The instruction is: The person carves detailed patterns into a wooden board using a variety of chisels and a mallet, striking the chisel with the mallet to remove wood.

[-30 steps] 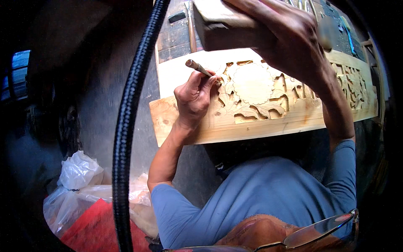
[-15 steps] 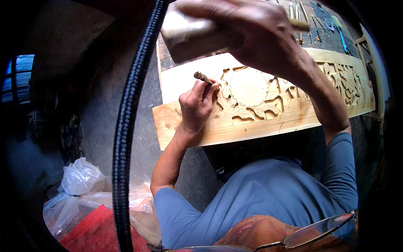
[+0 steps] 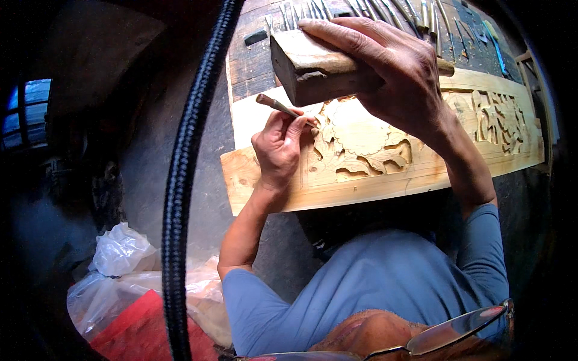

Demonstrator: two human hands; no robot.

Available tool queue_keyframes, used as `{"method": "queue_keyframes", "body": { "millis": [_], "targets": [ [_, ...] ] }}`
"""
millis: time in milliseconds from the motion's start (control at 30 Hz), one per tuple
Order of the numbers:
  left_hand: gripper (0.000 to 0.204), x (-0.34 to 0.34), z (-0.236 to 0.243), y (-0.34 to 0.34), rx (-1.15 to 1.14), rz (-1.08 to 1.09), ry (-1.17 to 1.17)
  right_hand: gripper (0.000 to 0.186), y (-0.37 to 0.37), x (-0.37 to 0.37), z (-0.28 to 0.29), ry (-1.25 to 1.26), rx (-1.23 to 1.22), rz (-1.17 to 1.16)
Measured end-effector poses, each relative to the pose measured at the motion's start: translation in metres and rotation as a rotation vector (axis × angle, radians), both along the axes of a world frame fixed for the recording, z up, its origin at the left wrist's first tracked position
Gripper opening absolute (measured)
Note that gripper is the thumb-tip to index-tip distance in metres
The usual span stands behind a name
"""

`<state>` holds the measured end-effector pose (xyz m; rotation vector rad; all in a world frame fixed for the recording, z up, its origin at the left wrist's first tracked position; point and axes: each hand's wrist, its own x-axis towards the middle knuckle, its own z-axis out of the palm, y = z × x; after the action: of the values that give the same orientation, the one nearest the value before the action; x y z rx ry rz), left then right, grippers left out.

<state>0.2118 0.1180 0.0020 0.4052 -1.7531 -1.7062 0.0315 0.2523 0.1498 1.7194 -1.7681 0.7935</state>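
A pale wooden panel [image 3: 361, 189] lies across the bench, cut with leafy openwork round a scalloped blank in the middle. My left hand [image 3: 278, 150] is closed round a carving chisel [image 3: 269, 102], whose handle leans up to the left. The chisel's lower end meets the carving left of the scalloped blank; my fingers partly cover it. Above the panel, my right hand [image 3: 400, 66] grips a blocky wooden mallet [image 3: 325, 69]. The mallet's head hangs close above and to the right of the chisel handle, apart from it.
Several carving tools [image 3: 385, 15] lie in a row along the bench's far side. A small dark block [image 3: 256, 38] sits at the far left of the bench, a blue-handled brush [image 3: 497, 51] at the far right. Plastic bags [image 3: 120, 249] and red cloth [image 3: 141, 325] are at lower left.
My right hand has brought the mallet down and to the right, no longer blurred. The chisel handle now leans further left, with my left hand still closed round it.
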Motion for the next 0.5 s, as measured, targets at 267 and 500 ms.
{"method": "queue_keyframes", "body": {
  "millis": [267,500],
  "targets": [
    [0.008,0.0011,-0.0040,-0.0040,-0.277,0.035,-0.025,0.073,0.0046,-0.0046,-0.0101,0.009,0.047,0.018],
    [0.008,0.0002,-0.0062,-0.0030,-0.291,0.020,-0.033,0.070,-0.0001,-0.0051,-0.0066,0.011,0.055,0.018]
  ]
}}
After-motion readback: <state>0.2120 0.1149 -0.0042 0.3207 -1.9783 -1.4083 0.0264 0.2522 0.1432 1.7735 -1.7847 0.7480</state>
